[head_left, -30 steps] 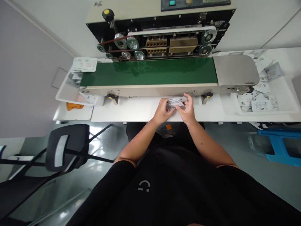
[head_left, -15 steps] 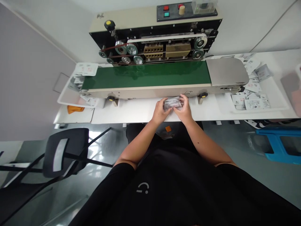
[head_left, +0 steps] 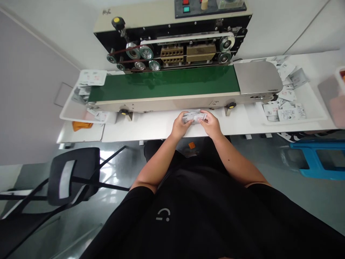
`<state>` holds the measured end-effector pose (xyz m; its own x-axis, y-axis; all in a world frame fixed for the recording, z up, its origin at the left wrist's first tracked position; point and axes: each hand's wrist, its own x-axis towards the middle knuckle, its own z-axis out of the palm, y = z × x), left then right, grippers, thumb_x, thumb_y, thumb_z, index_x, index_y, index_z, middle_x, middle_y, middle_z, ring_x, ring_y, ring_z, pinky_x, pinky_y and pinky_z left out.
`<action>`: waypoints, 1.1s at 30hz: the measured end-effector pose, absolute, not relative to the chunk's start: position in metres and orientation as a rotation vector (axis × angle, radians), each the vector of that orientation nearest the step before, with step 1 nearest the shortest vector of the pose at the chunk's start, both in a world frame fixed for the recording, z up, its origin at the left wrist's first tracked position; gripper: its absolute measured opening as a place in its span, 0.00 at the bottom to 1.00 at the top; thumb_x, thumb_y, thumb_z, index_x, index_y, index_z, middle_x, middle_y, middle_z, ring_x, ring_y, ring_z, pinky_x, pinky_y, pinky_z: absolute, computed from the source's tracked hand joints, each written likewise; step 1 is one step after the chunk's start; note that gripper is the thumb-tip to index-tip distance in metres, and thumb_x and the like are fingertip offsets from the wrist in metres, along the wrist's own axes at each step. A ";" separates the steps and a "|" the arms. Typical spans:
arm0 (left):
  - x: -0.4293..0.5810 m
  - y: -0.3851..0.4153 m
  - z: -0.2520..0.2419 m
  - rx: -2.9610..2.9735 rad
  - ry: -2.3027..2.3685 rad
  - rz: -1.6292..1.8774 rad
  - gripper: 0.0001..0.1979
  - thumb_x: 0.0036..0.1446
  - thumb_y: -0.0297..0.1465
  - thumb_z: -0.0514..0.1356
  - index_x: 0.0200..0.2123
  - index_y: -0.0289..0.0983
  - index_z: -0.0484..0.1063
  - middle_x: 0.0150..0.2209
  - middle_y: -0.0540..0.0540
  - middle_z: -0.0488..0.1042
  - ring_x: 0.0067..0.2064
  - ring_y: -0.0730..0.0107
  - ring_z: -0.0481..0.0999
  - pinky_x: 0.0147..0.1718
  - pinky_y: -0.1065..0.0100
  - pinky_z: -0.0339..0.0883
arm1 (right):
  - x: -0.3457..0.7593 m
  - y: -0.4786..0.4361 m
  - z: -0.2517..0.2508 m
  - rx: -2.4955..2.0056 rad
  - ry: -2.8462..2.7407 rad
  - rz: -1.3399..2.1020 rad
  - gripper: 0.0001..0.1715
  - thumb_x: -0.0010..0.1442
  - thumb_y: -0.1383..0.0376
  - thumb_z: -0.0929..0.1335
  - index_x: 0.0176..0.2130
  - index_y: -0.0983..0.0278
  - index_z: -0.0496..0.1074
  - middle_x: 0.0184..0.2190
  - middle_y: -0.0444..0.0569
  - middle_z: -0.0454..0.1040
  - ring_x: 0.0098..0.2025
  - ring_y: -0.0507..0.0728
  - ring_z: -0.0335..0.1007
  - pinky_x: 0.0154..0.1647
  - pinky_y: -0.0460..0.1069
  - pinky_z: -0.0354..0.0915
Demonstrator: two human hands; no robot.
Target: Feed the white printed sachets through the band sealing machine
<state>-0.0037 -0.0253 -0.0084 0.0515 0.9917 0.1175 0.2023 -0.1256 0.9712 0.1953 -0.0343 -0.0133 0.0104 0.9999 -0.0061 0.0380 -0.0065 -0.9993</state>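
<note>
Between my two hands is a small bunch of printed white packets (head_left: 194, 117), held just above the white table in front of the conveyor. My left hand (head_left: 180, 126) is closed on the left side of the bunch, thumb on the near face. On the right side my right hand (head_left: 211, 125) grips it with thumb and fingers. The packets overlap, so their separate edges are hard to make out. Right behind them runs the front rail of a sealing machine with a green belt (head_left: 167, 84).
To the right, a white tray (head_left: 314, 117) holds many loose packets. A white bin (head_left: 67, 113) with packets stands at the belt's left end, an orange piece (head_left: 81, 125) beside it. A black chair (head_left: 74, 176) is at left, a blue stool (head_left: 316, 160) at right.
The packets have been tilted and shifted in my fingers, so more of their printed faces shows. The camera view has moved slightly.
</note>
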 end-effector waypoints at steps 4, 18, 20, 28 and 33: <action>-0.005 -0.025 -0.006 1.353 1.252 1.202 0.24 0.57 0.40 0.73 0.54 0.40 0.73 0.50 0.42 0.82 0.50 0.61 0.81 0.52 0.61 0.74 | 0.199 -0.043 -0.003 -1.238 -0.980 1.183 0.34 0.55 0.47 0.78 0.53 0.63 0.77 0.51 0.55 0.81 0.52 0.61 0.82 0.57 0.56 0.78; -0.005 -0.023 -0.004 1.265 1.223 1.207 0.24 0.56 0.38 0.73 0.52 0.39 0.72 0.49 0.43 0.81 0.49 0.62 0.81 0.51 0.62 0.75 | 0.260 -0.024 0.147 -1.139 -0.986 1.205 0.29 0.51 0.61 0.82 0.49 0.62 0.74 0.43 0.49 0.79 0.42 0.56 0.80 0.36 0.49 0.78; -0.005 -0.024 -0.005 1.258 1.214 1.207 0.24 0.56 0.39 0.73 0.53 0.39 0.72 0.49 0.43 0.82 0.49 0.62 0.82 0.51 0.62 0.75 | 0.259 -0.023 0.146 -1.151 -0.938 1.179 0.35 0.45 0.65 0.83 0.51 0.61 0.72 0.44 0.48 0.80 0.41 0.55 0.79 0.33 0.47 0.77; -0.008 -0.026 -0.007 1.294 1.235 1.209 0.27 0.55 0.41 0.75 0.54 0.39 0.73 0.48 0.43 0.82 0.49 0.60 0.81 0.51 0.61 0.74 | 0.264 -0.004 0.133 -1.173 -0.832 1.067 0.28 0.56 0.50 0.79 0.48 0.61 0.72 0.43 0.51 0.79 0.41 0.58 0.80 0.29 0.49 0.76; -0.007 -0.026 -0.004 1.286 1.218 1.206 0.27 0.54 0.43 0.76 0.53 0.40 0.74 0.48 0.43 0.82 0.48 0.60 0.82 0.51 0.61 0.75 | 0.289 0.012 0.159 -1.158 -1.002 0.983 0.21 0.53 0.57 0.82 0.40 0.62 0.73 0.31 0.47 0.75 0.29 0.53 0.73 0.21 0.45 0.66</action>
